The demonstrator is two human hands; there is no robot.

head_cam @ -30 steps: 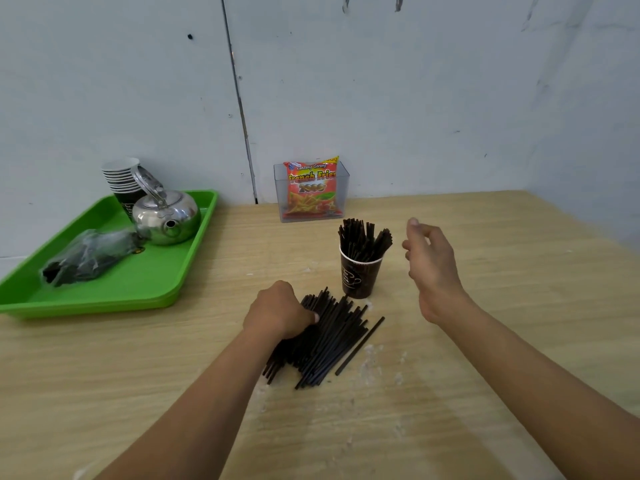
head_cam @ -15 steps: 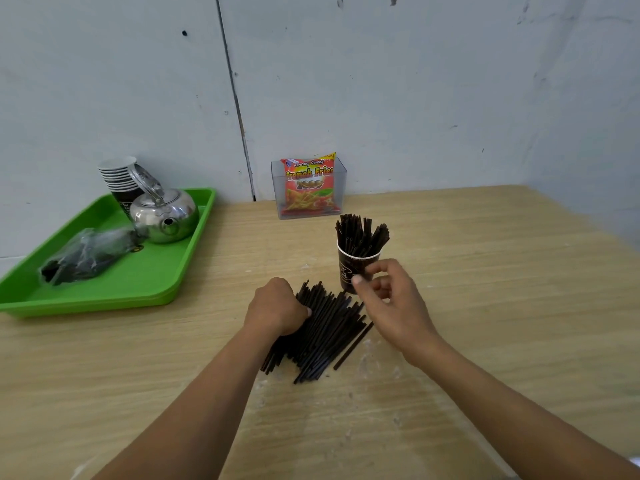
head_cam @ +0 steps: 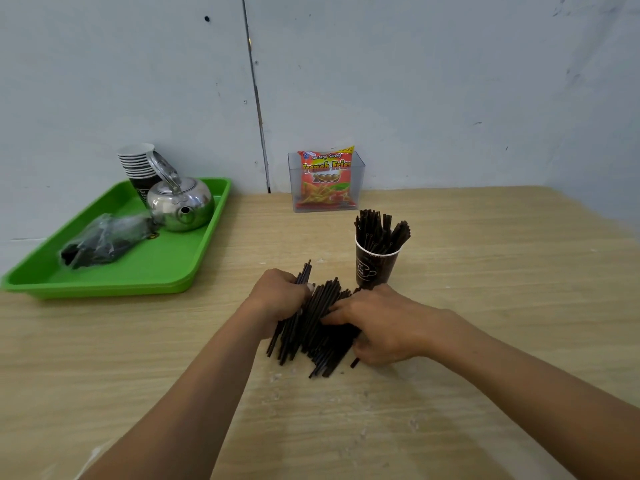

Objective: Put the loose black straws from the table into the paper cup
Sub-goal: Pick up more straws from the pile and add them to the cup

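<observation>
i see both hands down on the pile of loose straws (head_cam: pixel 311 327) lying mid-surface (head_cam: pixel 485 289): the left hand (head_cam: pixel 277 296) curls round a few at the pile's left edge (their tips poke out past the knuckles), the right hand (head_cam: pixel 377 323) clasps the right side, fingers over the top. the paper cup (head_cam: pixel 375 268) stands upright just beyond the right hand, already packed with straws. a green tray (head_cam: pixel 156 268) carrying a kettle (head_cam: pixel 180 206) sits far left
</observation>
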